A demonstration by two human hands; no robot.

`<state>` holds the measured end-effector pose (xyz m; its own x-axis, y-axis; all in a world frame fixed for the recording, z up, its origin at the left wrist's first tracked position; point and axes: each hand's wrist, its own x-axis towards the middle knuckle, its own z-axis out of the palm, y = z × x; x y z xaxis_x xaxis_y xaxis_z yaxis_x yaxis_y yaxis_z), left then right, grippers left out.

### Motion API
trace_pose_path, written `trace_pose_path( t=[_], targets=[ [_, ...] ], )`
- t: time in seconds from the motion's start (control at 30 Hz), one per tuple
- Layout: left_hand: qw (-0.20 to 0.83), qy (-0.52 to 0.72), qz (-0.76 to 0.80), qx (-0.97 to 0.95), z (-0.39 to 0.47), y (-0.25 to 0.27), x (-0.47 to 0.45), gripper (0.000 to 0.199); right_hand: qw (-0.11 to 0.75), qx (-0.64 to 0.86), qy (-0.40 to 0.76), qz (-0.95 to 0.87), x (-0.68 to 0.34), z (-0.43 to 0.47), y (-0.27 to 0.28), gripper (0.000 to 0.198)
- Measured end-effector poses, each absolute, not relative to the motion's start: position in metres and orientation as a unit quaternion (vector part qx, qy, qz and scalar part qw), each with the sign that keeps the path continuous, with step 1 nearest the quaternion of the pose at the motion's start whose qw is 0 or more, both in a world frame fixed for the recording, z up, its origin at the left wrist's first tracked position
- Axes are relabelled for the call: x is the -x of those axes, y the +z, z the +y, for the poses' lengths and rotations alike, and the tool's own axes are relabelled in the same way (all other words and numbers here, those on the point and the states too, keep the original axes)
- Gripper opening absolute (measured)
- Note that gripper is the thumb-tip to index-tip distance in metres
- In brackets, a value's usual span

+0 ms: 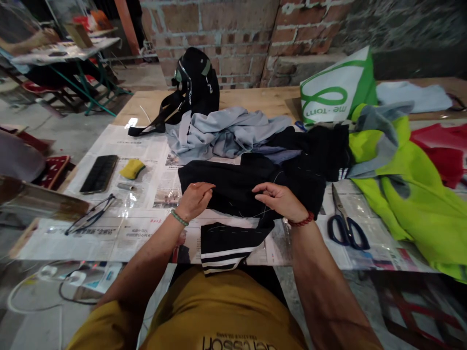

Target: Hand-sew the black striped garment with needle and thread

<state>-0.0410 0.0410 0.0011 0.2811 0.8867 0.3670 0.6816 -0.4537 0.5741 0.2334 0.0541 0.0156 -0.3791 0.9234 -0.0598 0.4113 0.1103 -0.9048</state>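
Note:
A black garment (pixel 233 187) with white stitches lies across the newspaper in front of me. My left hand (pixel 196 198) is closed at its left part, fingers curled on the cloth. Over the right part is my right hand (pixel 280 199), thumb and forefinger pinched together; whatever sits between them is too small to make out. A loose white thread (pixel 268 210) loops over the cloth beside the right hand. Toward me hangs a black piece with white stripes (pixel 228 248), past the table edge. Scissors with dark blue handles (pixel 345 226) lie right of my right hand.
To the left are a phone (pixel 99 173), a yellow sponge (pixel 132 168) and glasses (pixel 91 214). Behind the garment lie grey cloth (pixel 226 129), a black bag (pixel 199 80) and a green-white bag (pixel 337 90). A neon-yellow garment (pixel 419 194) covers the right side. Another person sits far left.

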Motion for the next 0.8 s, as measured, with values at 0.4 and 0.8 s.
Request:
trace_pose_path(
  t=[0.4,0.8],
  targets=[
    [0.090,0.436,0.501,-0.742,0.025,0.080,0.030,0.017,0.179,0.564,0.109,-0.799,-0.210,0.034,0.030,0.038],
    [0.075,0.470,0.454,-0.753,0.010,0.133,0.013,0.017,0.249,0.577,0.048,-0.777,-0.206,0.024,0.052,0.033]
  ],
)
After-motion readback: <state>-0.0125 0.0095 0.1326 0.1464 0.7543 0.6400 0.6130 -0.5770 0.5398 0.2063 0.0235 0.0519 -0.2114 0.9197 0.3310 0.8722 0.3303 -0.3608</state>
